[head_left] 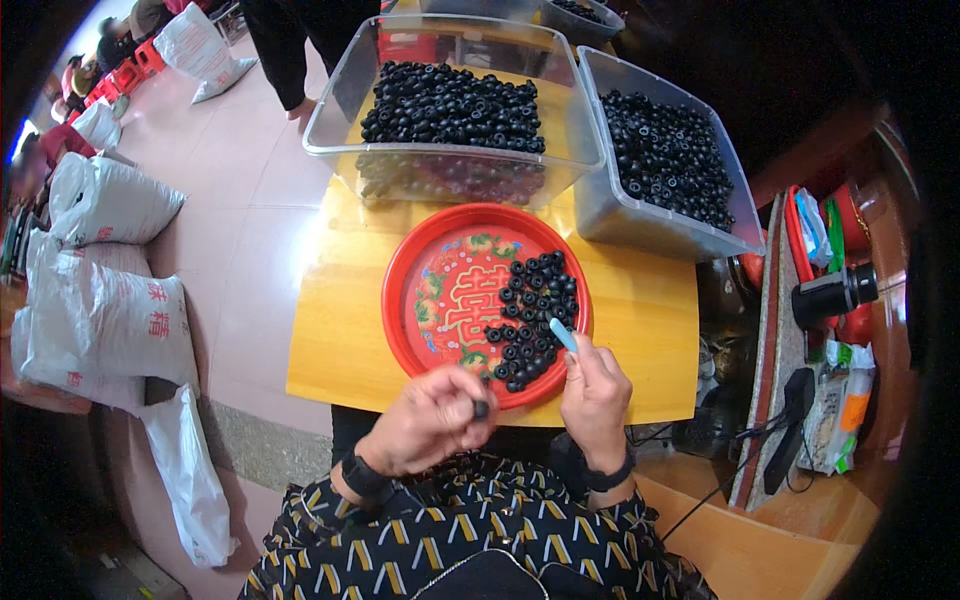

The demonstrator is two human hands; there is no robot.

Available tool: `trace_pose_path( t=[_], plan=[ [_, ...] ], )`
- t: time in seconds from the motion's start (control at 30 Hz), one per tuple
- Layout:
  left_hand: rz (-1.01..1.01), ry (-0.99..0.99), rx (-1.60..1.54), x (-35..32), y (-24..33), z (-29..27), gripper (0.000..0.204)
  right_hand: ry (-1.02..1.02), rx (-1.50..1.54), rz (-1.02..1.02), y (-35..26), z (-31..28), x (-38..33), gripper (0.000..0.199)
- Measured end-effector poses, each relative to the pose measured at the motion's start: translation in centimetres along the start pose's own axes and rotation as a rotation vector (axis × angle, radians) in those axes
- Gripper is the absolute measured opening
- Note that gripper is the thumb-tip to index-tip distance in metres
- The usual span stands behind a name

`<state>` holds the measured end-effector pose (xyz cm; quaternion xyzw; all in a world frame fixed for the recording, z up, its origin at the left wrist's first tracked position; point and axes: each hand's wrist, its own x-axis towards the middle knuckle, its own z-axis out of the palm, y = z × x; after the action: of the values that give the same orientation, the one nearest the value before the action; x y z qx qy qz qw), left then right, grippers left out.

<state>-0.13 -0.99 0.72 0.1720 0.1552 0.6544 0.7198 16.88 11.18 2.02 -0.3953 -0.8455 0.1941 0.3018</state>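
My left hand (436,420) pinches a small black rubber-looking ring part (480,409) at the near edge of the round red tray (402,345). My right hand (596,388) is closed around a slim light-blue tool (563,335), its tip pointing over the tray; whether it has a blade I cannot tell. Several loose black ring parts (535,290) lie in the right half of the tray, some showing holes in their middles. A flower and fruit pattern decorates the tray's bare left half.
Two clear plastic bins, one behind the tray (455,153) and one to its right (665,220), hold heaps of the same black parts. The yellow table (340,330) bears them. White sacks (110,320) lie on the left floor. A person's dark-clothed leg (280,50) stands beyond the table.
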Motion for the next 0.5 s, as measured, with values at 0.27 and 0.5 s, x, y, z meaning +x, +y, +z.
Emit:
trace_pose_path(
  t=[0.27, 0.5],
  plan=[
    [-0.002, 0.128, -0.215, 0.6, -0.3, -0.6, 0.016, -0.168, 0.521, 0.058, -3.1, 0.3, -0.2, 0.024],
    [-0.046, 0.195, -0.093, 0.8, -0.2, 0.5, 0.016, -0.375, 0.85, 0.265, -4.8, 0.5, -0.1, 0.025]
  ],
)
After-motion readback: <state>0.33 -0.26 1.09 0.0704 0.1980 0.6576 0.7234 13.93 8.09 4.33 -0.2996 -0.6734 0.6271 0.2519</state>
